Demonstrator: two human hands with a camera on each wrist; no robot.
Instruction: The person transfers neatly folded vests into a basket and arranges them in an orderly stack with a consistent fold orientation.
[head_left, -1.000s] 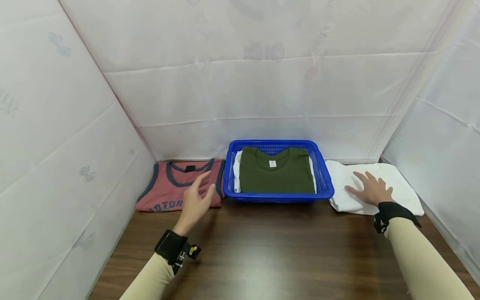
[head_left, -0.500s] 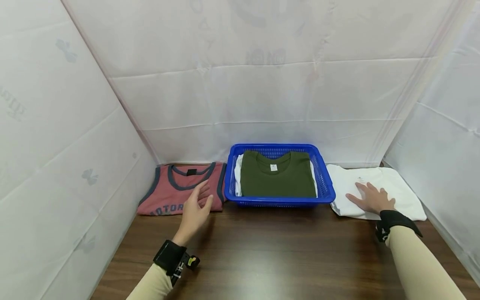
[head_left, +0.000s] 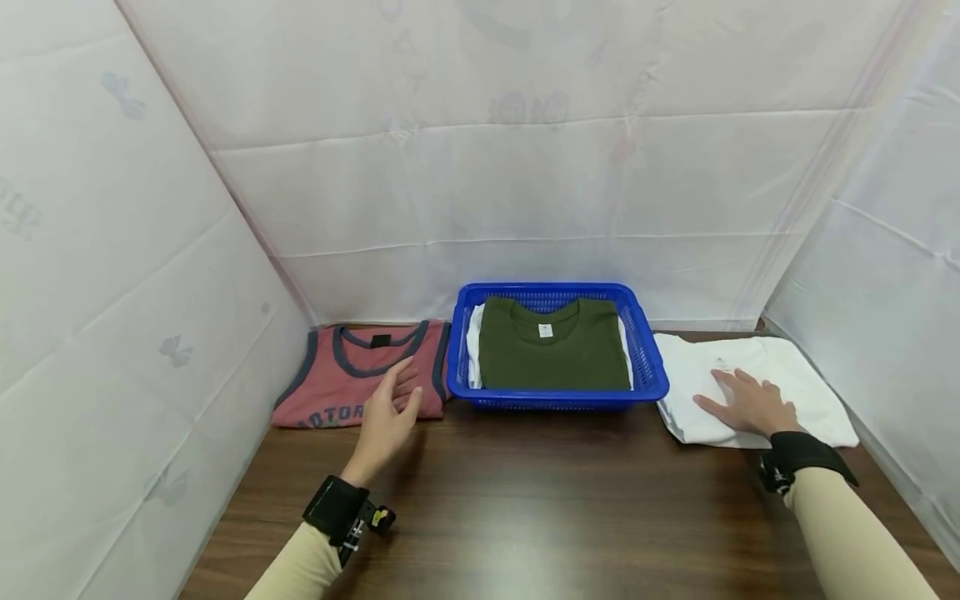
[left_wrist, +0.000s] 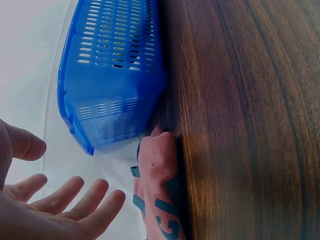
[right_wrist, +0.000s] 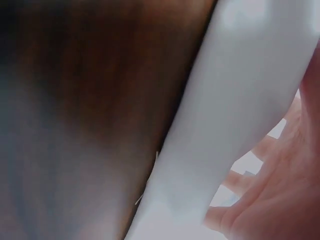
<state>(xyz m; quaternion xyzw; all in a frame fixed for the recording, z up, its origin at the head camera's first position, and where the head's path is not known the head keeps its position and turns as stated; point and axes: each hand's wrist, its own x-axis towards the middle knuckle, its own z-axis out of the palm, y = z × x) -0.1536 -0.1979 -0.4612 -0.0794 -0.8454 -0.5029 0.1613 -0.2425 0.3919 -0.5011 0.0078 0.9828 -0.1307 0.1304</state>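
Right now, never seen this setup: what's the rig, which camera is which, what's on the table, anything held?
No machine here: a person works with bare hands, wearing a head camera and one on each wrist. The wide picture is the head view; the two close-ups come from the wrist cameras.

On the wooden table sits a blue basket with a folded green shirt on top of something white. A red tank top lies left of it, a folded white shirt right of it.

The left hand hovers open by the tank top, holding nothing. The right hand rests flat on the white shirt, fingers straight. The right wrist view is blurred: only white cloth, table and fingers.
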